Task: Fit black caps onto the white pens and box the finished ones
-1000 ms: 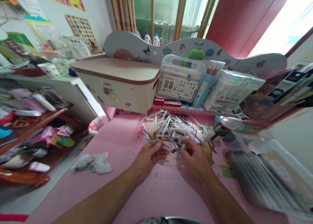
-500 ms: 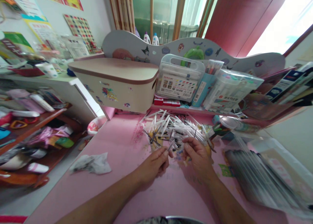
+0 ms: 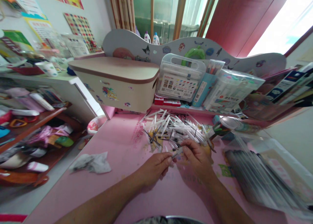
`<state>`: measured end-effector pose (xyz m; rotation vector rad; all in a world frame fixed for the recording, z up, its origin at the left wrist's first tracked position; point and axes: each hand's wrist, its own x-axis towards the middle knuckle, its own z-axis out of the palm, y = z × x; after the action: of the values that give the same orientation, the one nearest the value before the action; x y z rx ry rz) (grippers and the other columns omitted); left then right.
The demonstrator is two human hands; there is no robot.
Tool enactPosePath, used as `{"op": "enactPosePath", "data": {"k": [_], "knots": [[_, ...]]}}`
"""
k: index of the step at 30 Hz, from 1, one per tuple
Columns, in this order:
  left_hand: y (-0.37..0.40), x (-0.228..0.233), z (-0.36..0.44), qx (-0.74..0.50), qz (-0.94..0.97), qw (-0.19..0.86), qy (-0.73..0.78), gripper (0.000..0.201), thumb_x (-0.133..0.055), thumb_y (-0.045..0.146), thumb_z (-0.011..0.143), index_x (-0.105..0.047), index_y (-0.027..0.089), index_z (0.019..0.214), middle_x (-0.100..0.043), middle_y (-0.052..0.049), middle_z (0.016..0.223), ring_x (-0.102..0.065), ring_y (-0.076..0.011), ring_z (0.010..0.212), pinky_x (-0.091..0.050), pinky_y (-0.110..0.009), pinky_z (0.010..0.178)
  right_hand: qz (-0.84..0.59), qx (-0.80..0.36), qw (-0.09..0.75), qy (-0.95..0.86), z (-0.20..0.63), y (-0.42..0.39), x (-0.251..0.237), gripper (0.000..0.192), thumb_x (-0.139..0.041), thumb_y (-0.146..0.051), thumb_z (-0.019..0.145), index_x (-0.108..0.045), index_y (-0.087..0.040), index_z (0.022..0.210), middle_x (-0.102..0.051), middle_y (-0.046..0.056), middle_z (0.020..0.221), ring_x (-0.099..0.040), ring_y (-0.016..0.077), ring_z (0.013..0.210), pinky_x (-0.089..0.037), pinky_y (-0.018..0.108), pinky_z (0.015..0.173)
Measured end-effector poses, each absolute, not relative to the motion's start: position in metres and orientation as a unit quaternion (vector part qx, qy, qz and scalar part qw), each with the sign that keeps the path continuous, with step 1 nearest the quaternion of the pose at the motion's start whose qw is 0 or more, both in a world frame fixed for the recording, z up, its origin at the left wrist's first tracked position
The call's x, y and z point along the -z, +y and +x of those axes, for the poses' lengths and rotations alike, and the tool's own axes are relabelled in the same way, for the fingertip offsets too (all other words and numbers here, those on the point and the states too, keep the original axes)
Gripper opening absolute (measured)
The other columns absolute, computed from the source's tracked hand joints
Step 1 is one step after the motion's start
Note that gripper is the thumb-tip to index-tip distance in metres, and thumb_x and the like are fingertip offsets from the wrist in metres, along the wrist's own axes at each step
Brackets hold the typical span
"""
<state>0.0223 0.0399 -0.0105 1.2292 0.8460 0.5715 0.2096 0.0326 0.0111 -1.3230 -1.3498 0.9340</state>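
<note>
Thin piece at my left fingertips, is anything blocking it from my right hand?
Nothing visible does: the thin piece runs from your left hand to the fingertips of your right hand, though whether those grip it is hard to tell. The pile of white sticks lies mostly beyond, not between.

Stickered grey board behind a pink desk
A cream storage box with a brown lid stands left of two clear plastic cases, with a blue pencil pack between them. A crumpled tissue lies on the desk; two white bottles stand by the window.
</note>
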Motion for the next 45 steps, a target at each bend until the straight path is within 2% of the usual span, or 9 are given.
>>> {"op": "enactPosePath", "data": {"k": [6, 8, 13, 18, 24, 32, 40, 45], "knots": [[0.04, 0.014, 0.023, -0.26, 0.514, 0.726, 0.375, 0.034, -0.052, 0.047, 0.092, -0.067, 0.017, 0.097, -0.037, 0.008, 0.051, -0.031, -0.0094, 0.045, -0.023, -0.021, 0.045, -0.551, -0.405, 0.531, -0.5, 0.213, 0.034, -0.017, 0.02, -0.061, -0.04, 0.081, -0.065, -0.02, 0.085, -0.048, -0.004, 0.058, -0.044, 0.0112, 0.051, -0.038, 0.022, 0.048], [0.04, 0.013, 0.023, -0.256, 0.508, 0.73, 0.378, 0.033, -0.052, 0.047, 0.092, -0.067, 0.018, 0.097, -0.035, 0.009, 0.05, -0.029, -0.0089, 0.044, -0.021, -0.021, 0.045, -0.546, -0.418, 0.531, -0.495, 0.214, 0.035, -0.018, 0.02, -0.062, -0.04, 0.08, -0.064, -0.02, 0.083, -0.05, -0.003, 0.06, -0.045, 0.0114, 0.053, -0.038, 0.022, 0.049], [0.04, 0.013, 0.023, -0.248, 0.502, 0.741, 0.372, 0.033, -0.053, 0.047, 0.092, -0.066, 0.018, 0.097, -0.034, 0.008, 0.052, -0.027, -0.009, 0.046, -0.019, -0.021, 0.045, -0.538, -0.418, 0.466, -0.565, 0.214, 0.036, -0.014, 0.016, -0.058, -0.036, 0.082, -0.064, -0.021, 0.082, -0.057, 0.0, 0.071, -0.052, 0.0149, 0.064, -0.043, 0.025, 0.058], [0.039, 0.016, 0.023, -0.25, 0.504, 0.738, 0.372, 0.033, -0.054, 0.049, 0.091, -0.064, 0.018, 0.094, -0.031, 0.009, 0.053, -0.026, -0.0097, 0.047, -0.017, -0.022, 0.045, -0.537, -0.4, 0.432, -0.603, 0.216, 0.036, -0.004, 0.016, -0.053, -0.033, 0.087, -0.062, -0.021, 0.084, -0.055, -0.001, 0.071, -0.05, 0.0143, 0.064, -0.042, 0.025, 0.061], [0.039, 0.011, 0.026, -0.273, 0.564, 0.67, 0.398, 0.024, -0.052, 0.038, 0.091, -0.066, 0.019, 0.087, -0.043, 0.004, 0.062, -0.034, -0.0116, 0.055, -0.025, -0.023, 0.05, -0.536, -0.438, 0.424, -0.584, 0.217, 0.038, 0.011, 0.014, -0.052, -0.035, 0.091, -0.058, -0.022, 0.087, -0.049, -0.004, 0.068, -0.043, 0.0117, 0.057, -0.038, 0.023, 0.055], [0.039, 0.003, 0.027, -0.272, 0.619, 0.604, 0.422, 0.023, -0.049, 0.031, 0.09, -0.068, 0.019, 0.085, -0.05, 0.003, 0.066, -0.04, -0.0144, 0.06, -0.03, -0.024, 0.058, -0.531, -0.449, 0.41, -0.59, 0.217, 0.039, 0.016, 0.012, -0.049, -0.032, 0.092, -0.052, -0.023, 0.086, -0.044, -0.005, 0.067, -0.042, 0.0113, 0.058, -0.035, 0.023, 0.053], [0.04, 0.0, 0.027, -0.269, 0.641, 0.593, 0.407, 0.023, -0.048, 0.03, 0.09, -0.069, 0.019, 0.086, -0.056, 0.001, 0.072, -0.045, -0.0157, 0.067, -0.035, -0.025, 0.065, -0.511, -0.502, 0.426, -0.553, 0.214, 0.04, 0.009, 0.016, -0.053, -0.036, 0.089, -0.05, -0.022, 0.082, -0.044, -0.007, 0.06, -0.04, 0.01, 0.053, -0.033, 0.022, 0.05], [0.04, 0.007, 0.025, -0.261, 0.603, 0.646, 0.389, 0.028, -0.046, 0.036, 0.093, -0.066, 0.017, 0.094, -0.048, 0.004, 0.068, -0.037, -0.0115, 0.058, -0.03, -0.024, 0.057, -0.479, -0.597, 0.438, -0.471, 0.201, 0.038, 0.003, 0.023, -0.061, -0.041, 0.082, -0.049, -0.022, 0.083, -0.048, -0.008, 0.052, -0.04, 0.0085, 0.046, -0.031, 0.02, 0.047]]}}
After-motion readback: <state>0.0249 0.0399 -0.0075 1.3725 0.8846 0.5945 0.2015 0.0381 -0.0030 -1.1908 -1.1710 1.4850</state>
